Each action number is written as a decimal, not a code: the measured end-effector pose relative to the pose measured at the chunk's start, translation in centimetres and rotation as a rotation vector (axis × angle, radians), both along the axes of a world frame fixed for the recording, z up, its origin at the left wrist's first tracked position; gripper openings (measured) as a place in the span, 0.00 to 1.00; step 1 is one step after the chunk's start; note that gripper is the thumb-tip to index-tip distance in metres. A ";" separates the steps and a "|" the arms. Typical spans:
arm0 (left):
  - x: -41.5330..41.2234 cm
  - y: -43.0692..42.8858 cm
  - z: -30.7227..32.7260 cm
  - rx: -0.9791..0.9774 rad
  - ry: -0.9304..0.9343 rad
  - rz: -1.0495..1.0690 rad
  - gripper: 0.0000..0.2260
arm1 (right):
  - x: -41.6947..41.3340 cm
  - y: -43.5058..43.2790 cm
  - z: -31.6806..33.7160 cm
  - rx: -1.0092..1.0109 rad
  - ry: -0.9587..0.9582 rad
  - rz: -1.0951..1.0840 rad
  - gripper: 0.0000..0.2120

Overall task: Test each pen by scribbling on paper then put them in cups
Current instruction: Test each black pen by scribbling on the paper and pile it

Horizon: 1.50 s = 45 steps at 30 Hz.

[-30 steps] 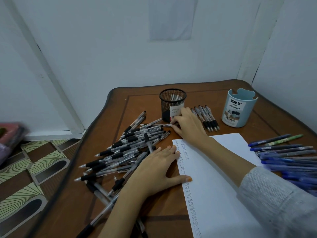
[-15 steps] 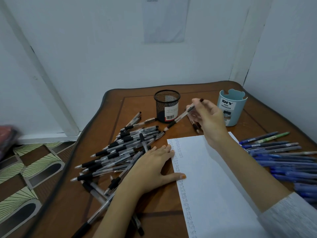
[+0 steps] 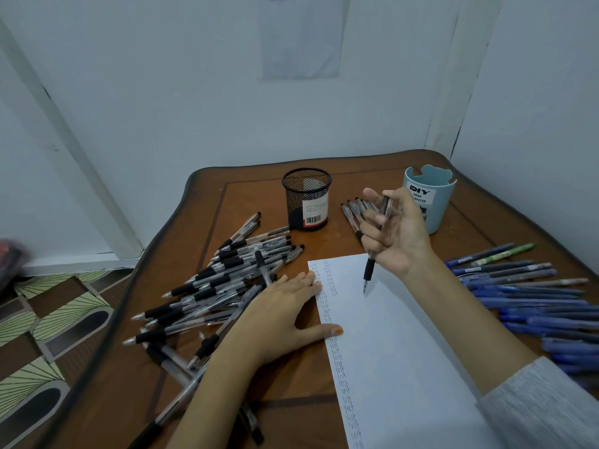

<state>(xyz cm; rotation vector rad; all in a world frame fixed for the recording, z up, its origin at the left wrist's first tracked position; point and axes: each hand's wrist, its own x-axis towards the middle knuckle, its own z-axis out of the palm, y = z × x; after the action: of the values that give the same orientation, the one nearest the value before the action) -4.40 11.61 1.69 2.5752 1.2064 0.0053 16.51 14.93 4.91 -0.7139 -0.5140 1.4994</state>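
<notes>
My right hand point(image 3: 397, 231) holds a black pen point(image 3: 376, 244) upright between its fingers, tip down just above the top of the white paper point(image 3: 398, 345). Rows of small written words run down the paper's left edge. My left hand point(image 3: 282, 319) lies flat with straight fingers on that left edge, thumb on the sheet. A heap of black pens point(image 3: 220, 283) sprawls to the left of the paper. Behind stand a black mesh cup point(image 3: 306, 199) and a light blue cup point(image 3: 431, 202); neither shows any pens sticking out.
Several blue pens and one green pen point(image 3: 525, 286) lie at the right of the wooden table point(image 3: 246, 196). A few black pens point(image 3: 353, 212) lie between the two cups. Walls close in behind and on the right; patterned floor point(image 3: 48, 319) shows beyond the left edge.
My right hand picked a black pen from the heap's far end, lifted it and turned it tip down over the paper. My left hand stayed on the paper's edge.
</notes>
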 end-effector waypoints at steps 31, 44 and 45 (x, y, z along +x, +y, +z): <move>0.0 -0.1 -0.1 0.013 0.003 0.001 0.38 | -0.4 -0.7 -0.4 0.024 -0.138 0.278 0.18; 0.0 0.0 -0.1 0.017 0.009 -0.004 0.38 | -2.5 -2.8 -3.0 -0.070 -0.636 -0.029 0.15; 0.0 0.0 0.0 0.018 0.009 -0.005 0.38 | -2.7 -2.8 -3.2 -0.067 -0.694 -0.051 0.17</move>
<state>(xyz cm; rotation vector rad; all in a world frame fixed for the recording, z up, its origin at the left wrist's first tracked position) -4.41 11.63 1.67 2.5965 1.2089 0.0036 13.77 12.12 1.73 -1.2995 -0.9576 1.1992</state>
